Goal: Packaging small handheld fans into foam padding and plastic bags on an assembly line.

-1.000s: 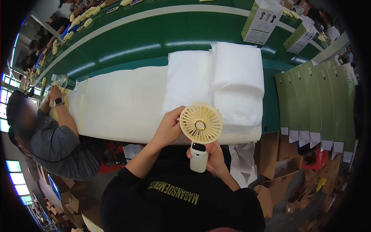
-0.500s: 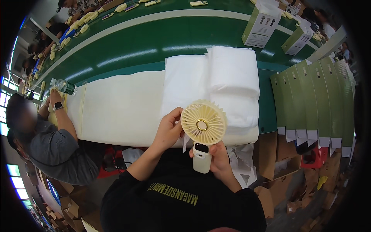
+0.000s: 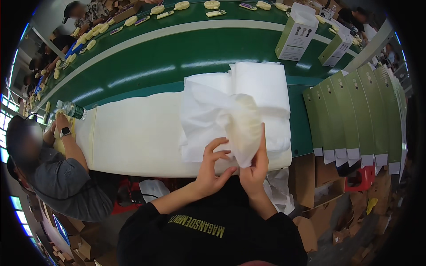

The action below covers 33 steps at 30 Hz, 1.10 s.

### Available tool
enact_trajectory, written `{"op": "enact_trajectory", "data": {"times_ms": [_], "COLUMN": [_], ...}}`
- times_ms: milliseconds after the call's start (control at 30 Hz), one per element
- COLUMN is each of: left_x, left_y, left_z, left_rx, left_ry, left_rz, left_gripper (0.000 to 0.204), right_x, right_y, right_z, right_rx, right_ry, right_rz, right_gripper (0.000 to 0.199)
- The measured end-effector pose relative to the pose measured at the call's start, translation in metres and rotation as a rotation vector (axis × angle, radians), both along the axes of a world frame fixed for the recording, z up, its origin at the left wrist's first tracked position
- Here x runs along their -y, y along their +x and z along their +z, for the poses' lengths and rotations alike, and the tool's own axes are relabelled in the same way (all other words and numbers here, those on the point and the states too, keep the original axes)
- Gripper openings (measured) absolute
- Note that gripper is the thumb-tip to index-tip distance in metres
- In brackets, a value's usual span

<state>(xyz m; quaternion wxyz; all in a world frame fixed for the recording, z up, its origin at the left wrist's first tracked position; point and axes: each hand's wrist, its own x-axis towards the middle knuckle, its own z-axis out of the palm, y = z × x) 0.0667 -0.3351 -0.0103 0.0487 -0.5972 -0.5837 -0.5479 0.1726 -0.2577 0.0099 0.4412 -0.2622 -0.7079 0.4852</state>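
A cream handheld fan (image 3: 246,128) sits inside a thin white translucent bag (image 3: 204,104), its round ribbed head showing faintly through. My right hand (image 3: 256,170) grips the wrapped fan from below, with the index finger stretched up along its right side. Just left of it, my left hand (image 3: 213,170) is open, fingers spread and curved toward the bag's edge; whether the fingertips touch it is hard to tell. The fan's handle is hidden by the bag and my right hand. Behind lies a stack of white bags (image 3: 262,84) on the cream padded work surface (image 3: 133,133).
Green cartons (image 3: 355,115) stand in a row at the right. Two printed boxes (image 3: 296,37) stand on the green conveyor (image 3: 177,57), where fan parts lie along the far side. At left, a person (image 3: 66,173) works beside a plastic bottle (image 3: 71,109).
The fan, bare and held in both hands before, is now covered by the white bag and farther from my body. My left hand has come off it and opened.
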Motion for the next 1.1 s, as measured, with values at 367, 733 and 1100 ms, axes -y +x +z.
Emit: {"op": "enact_trajectory", "data": {"times_ms": [367,733,1100], "left_x": [-0.015,-0.159,-0.288], "left_y": [-0.027,0.041,0.137], "left_z": [0.013,0.204,0.251], "left_rx": [0.945,-0.264,-1.020], "left_ry": [-0.212,0.553,0.295], "left_rz": [-0.296,-1.050,-0.512], "left_gripper": [0.032,0.030,0.074], "right_x": [-0.005,0.001,-0.026], "right_y": [0.017,0.091,0.122], "right_z": [-0.034,0.056,0.035], "right_rx": [0.204,0.055,-0.605], "right_ry": [0.813,0.052,0.274], "right_rz": [-0.265,-0.130,-0.315], "right_gripper": [0.035,0.051,0.062]}}
